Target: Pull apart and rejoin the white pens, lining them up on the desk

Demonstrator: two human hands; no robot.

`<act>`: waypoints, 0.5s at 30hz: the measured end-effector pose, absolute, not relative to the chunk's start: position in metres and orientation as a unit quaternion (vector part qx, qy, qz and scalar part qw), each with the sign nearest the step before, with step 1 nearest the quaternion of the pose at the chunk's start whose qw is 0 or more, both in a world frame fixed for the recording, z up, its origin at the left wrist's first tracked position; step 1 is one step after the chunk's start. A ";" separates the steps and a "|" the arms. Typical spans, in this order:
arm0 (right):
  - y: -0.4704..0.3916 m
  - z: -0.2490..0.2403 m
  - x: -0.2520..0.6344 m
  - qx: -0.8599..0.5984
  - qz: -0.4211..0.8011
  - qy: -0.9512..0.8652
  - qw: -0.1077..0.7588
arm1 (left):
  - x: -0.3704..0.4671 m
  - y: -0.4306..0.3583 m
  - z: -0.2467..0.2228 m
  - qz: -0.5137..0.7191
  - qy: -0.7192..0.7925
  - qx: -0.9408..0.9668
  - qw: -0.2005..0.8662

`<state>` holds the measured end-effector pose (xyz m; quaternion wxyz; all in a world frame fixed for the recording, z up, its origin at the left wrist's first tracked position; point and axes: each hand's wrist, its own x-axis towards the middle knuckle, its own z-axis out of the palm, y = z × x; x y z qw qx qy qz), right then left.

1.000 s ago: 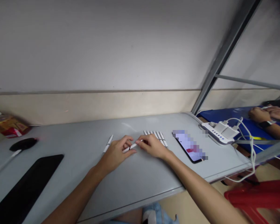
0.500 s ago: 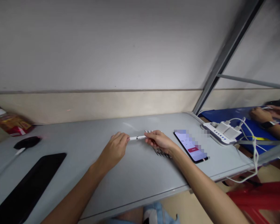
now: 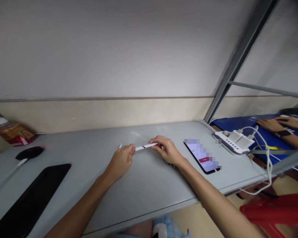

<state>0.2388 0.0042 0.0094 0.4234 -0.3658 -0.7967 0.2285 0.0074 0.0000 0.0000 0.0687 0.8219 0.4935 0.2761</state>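
A slim white pen (image 3: 140, 148) with a dark band spans the gap between my hands, above the grey desk (image 3: 139, 191). My left hand (image 3: 121, 160) is closed round its left part, and a white tip pokes out above the knuckles. At the pen's right end, my right hand (image 3: 165, 150) pinches it between thumb and fingers. Several silvery pens (image 3: 170, 164) lie on the desk, mostly hidden under my right hand.
Right of my hands lies a lit phone (image 3: 202, 157), then a white power strip (image 3: 233, 142) with cables. A black mat (image 3: 34, 198), a black mouse (image 3: 29, 152) and a bottle (image 3: 13, 132) are at left. Another person's hands (image 3: 270, 125) rest over a blue table.
The pen has tilted, its right end higher. My left hand has turned and moved slightly left, showing the white tip above it. My right hand's fingers have shifted their hold on the pen.
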 end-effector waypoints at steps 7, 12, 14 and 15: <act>0.009 0.002 0.238 -0.455 0.286 -0.761 0.362 | 0.009 0.000 -0.003 0.280 0.475 0.833 0.054; 0.008 0.005 0.238 -0.416 0.290 -0.761 0.405 | 0.009 -0.002 0.001 0.268 0.481 0.833 0.050; 0.009 0.005 0.239 -0.424 0.299 -0.752 0.407 | 0.009 -0.002 0.002 0.271 0.481 0.832 0.053; 0.009 0.004 0.239 -0.433 0.304 -0.751 0.394 | 0.009 -0.003 0.002 0.272 0.480 0.833 0.053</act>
